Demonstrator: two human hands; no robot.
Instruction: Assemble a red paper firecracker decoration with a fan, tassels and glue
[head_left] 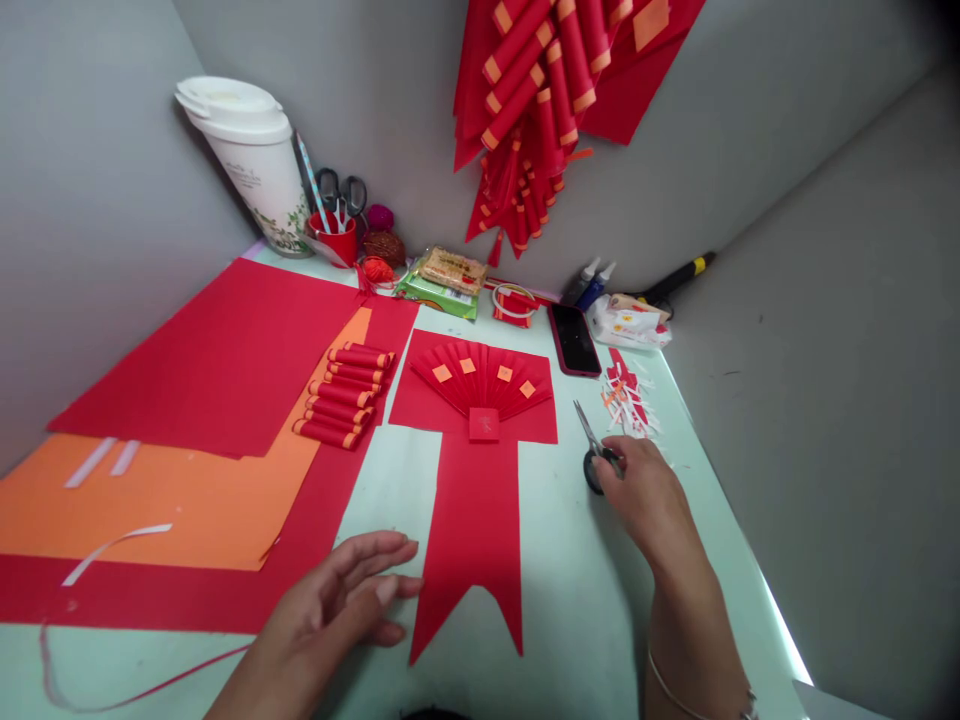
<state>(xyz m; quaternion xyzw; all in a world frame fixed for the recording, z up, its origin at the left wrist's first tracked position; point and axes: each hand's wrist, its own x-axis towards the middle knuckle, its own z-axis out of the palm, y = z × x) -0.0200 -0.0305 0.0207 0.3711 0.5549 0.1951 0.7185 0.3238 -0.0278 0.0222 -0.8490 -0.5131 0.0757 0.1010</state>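
Note:
My right hand [646, 492] has its fingers closed on the black handles of a small pair of scissors [590, 430], whose blades point away from me over the table. My left hand [352, 590] is open, fingers apart, with its tips beside the lower left edge of a red paper banner [478, 520]. The banner's bottom end is cut into two points. On its wide upper part lies a pleated red paper fan [484, 365] with several orange squares on it. A small red square [484, 425] sits at the fan's base.
Rolled paper firecrackers [345, 390] lie on red and orange sheets [187, 360] at left. A phone [575, 340] and paper scraps [628, 395] lie at right. A tall cup [259, 160], red pen pot [335, 242] and snack packs [446, 280] line the back. Paper firecrackers [540, 90] hang above.

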